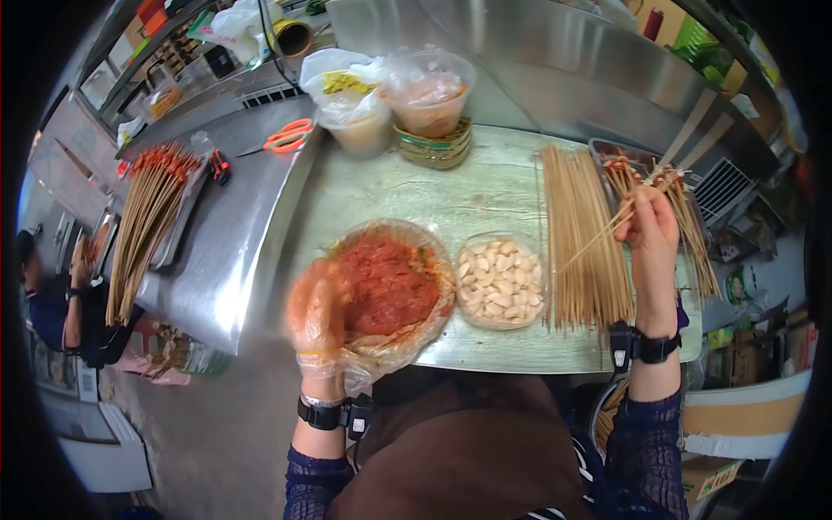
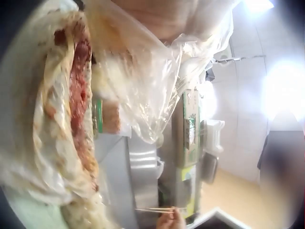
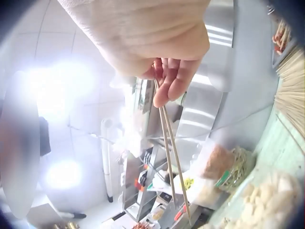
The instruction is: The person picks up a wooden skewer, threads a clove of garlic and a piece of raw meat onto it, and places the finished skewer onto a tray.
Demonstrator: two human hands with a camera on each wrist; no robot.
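Note:
In the head view the left hand (image 1: 319, 312), in a clear plastic glove, is blurred at the left edge of a plastic-lined bowl of red minced or chopped meat (image 1: 390, 282); its finger pose is unclear. The right hand (image 1: 650, 221) is raised over the right side of the table, pinching thin wooden skewers (image 1: 600, 243); two skewers (image 3: 171, 148) show below its fingers in the right wrist view. Beside the meat sits a container of pale garlic-like cloves (image 1: 500, 282). A long row of bare skewers (image 1: 585, 251) lies under and left of the right hand.
A tray (image 1: 598, 149) of skewers with red pieces lies at the right. Loaded skewers (image 1: 143, 225) and orange scissors (image 1: 290, 136) are on the left metal counter. Plastic-wrapped tubs (image 1: 355, 126) stand at the back. Another person (image 1: 52, 303) is at far left.

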